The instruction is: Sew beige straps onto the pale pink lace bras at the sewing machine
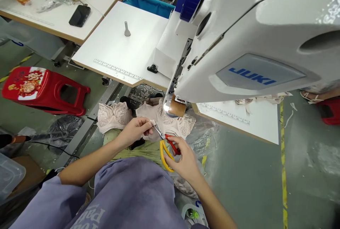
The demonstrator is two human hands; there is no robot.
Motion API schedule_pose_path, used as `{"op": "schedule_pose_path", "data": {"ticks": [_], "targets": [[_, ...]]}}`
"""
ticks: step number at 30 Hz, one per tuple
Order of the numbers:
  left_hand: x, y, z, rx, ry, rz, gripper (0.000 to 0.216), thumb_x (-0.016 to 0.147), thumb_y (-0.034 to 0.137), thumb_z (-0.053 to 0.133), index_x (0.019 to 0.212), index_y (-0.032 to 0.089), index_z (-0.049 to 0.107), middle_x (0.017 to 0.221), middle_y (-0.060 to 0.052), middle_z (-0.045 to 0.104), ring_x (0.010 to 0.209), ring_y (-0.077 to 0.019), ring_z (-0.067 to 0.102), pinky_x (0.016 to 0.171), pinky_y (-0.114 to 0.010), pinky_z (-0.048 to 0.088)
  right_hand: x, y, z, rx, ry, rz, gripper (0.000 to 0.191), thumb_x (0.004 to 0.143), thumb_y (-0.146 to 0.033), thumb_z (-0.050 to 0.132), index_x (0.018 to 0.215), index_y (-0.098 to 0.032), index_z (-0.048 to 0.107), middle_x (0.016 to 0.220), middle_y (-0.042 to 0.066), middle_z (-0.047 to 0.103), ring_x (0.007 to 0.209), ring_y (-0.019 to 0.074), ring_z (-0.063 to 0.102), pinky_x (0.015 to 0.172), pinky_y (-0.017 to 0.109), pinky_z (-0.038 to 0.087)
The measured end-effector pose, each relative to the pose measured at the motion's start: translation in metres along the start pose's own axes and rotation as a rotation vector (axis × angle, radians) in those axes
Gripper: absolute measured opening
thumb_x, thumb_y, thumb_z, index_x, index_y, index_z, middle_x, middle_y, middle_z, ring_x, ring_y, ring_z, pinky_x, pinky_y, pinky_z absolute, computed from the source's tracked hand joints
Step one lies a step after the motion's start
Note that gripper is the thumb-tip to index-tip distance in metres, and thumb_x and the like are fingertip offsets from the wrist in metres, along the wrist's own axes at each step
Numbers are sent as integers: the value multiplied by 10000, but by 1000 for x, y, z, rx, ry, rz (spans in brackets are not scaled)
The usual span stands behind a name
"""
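Observation:
My right hand [183,160] grips a pair of scissors [166,154] with one yellow and one red handle. Their blades point up and left, to the fingertips of my left hand [136,130]. That hand pinches a small pale piece of fabric at the blade tips; its exact shape is too small to tell. Over my lap lie beige lace bras, one cup [114,115] to the left of my left hand and more lace [186,124] under the sewing machine's end. Whether the blades are cutting the fabric cannot be made out.
A white JUKI sewing machine [247,69] looms at the upper right, close above the bras. White worktables [106,41] stand ahead, one with a black phone [79,15]. A red stool [47,89] is at the left. Clear plastic [204,137] hangs right of my lap.

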State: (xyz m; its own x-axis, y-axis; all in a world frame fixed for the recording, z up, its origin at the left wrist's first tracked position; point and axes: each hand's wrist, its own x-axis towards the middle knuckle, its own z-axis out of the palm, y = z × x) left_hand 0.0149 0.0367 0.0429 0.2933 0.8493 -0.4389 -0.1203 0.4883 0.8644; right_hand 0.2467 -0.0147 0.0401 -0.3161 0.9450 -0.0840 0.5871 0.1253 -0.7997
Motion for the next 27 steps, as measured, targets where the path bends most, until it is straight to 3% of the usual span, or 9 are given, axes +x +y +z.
{"op": "schedule_pose_path", "data": {"ticks": [11, 18, 20, 23, 25, 27], "targets": [[-1, 5, 0, 146, 39, 5, 378, 900, 499, 576, 760, 152, 629, 702, -23, 665, 613, -115, 552, 629, -242, 463, 12, -1, -2, -50, -93, 29, 413, 844, -325, 674, 1242, -227, 622, 1076, 74, 688, 738, 175, 636, 685, 316, 537], [-4, 3, 2, 184, 74, 67, 398, 940, 463, 536, 684, 161, 579, 657, -2, 592, 611, -109, 512, 620, -234, 428, -4, 1, -10, -31, -76, 93, 331, 929, -390, 609, 1223, -249, 670, 981, 60, 699, 678, 161, 629, 596, 282, 524], [-5, 1, 3, 123, 91, 87, 405, 947, 462, 531, 666, 170, 540, 616, 22, 532, 586, -99, 469, 612, -232, 410, -11, 9, -23, -53, -40, 144, 347, 920, -429, 613, 1209, -249, 680, 965, 61, 702, 644, 154, 616, 559, 272, 514], [-7, -2, 5, 1, 88, 72, 410, 941, 484, 543, 669, 179, 506, 586, 40, 484, 565, -91, 426, 616, -234, 406, -9, 32, -63, -171, 31, 235, 425, 896, -531, 608, 1195, -241, 695, 864, 53, 702, 604, 162, 604, 530, 276, 502], [-8, -2, 7, -68, 69, 63, 398, 929, 488, 568, 685, 177, 516, 590, 42, 486, 568, -88, 421, 621, -232, 409, 4, 49, -98, -347, 121, 273, 530, 874, -630, 581, 1195, -226, 701, 837, 66, 702, 628, 192, 621, 562, 313, 510], [-9, 0, 9, -125, 43, 43, 389, 917, 484, 586, 692, 171, 535, 614, 33, 515, 567, -82, 427, 607, -223, 404, 22, 59, -127, -584, 227, 234, 642, 877, -701, 504, 1224, -195, 692, 934, 122, 715, 755, 266, 658, 663, 403, 533]]}}
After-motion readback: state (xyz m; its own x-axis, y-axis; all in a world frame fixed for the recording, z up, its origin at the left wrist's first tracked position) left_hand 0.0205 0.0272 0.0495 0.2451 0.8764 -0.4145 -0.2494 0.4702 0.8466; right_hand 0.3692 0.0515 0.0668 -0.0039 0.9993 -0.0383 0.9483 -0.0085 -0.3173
